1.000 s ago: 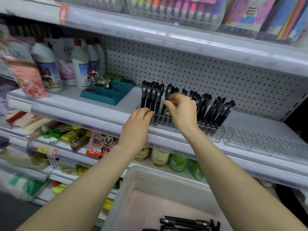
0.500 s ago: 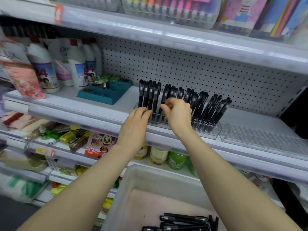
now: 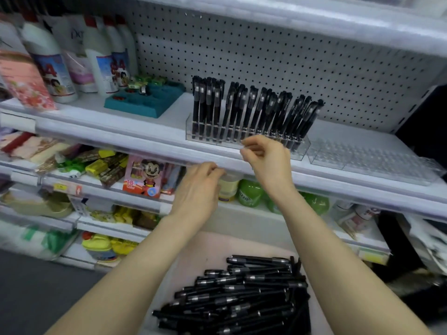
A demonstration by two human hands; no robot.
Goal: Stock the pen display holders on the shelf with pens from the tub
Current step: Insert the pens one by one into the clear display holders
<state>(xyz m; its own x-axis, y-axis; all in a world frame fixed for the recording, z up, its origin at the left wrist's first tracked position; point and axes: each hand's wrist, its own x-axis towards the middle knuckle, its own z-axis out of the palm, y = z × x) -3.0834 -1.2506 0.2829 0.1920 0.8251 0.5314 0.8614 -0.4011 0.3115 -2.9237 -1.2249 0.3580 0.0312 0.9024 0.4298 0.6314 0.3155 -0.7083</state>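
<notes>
A clear pen display holder (image 3: 193,131) stands on the white shelf (image 3: 121,128), filled with several upright black pens (image 3: 251,110). A second clear holder (image 3: 367,160) to its right holds no pens. Below, a pale tub (image 3: 193,269) contains a heap of black pens (image 3: 242,301). My right hand (image 3: 266,160) hovers just in front of the filled holder, fingers loosely curled with nothing in them. My left hand (image 3: 198,189) hangs lower, in front of the shelf's front edge, fingers curled and holding nothing.
White bottles (image 3: 50,61) and a teal tray (image 3: 147,100) occupy the shelf's left part. A pegboard (image 3: 290,56) backs the shelf. Lower shelves carry packets, a cartoon box (image 3: 145,177) and green jars (image 3: 249,192). An upper shelf edge (image 3: 314,25) overhangs.
Both hands have drawn back from the pens in the holder and dropped lower. The camera tilted down, showing much more of the tub and its pens.
</notes>
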